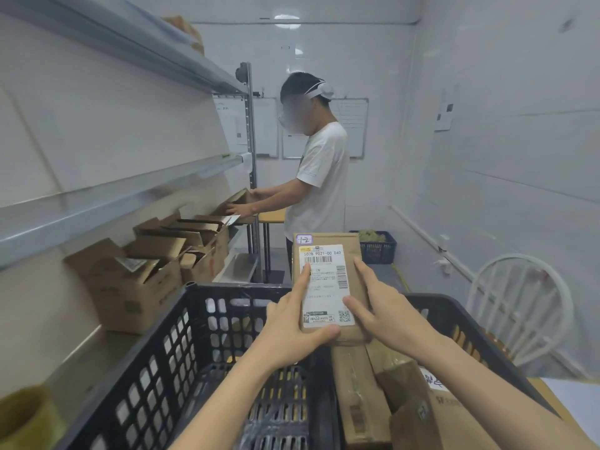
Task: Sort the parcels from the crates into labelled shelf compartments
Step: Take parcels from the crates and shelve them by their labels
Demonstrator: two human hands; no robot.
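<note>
I hold a brown cardboard parcel (354,254) upright over the black plastic crate (168,352). It carries a white shipping label and a small purple tag marked "1-2" at its top left corner. My left hand (292,323) grips its lower left edge, thumb under the label and forefinger laid up the label. My right hand (386,310) presses on its right side. More brown parcels (360,397) lie in the crate's right half. The metal shelf (107,203) on the left holds open cardboard boxes (130,284).
Another person in a white T-shirt (321,177) stands ahead at the shelf's far end, hands on a box. A small blue crate (376,248) sits on the floor behind the parcel. A white chair (519,306) stands at right, a tape roll (26,414) at lower left.
</note>
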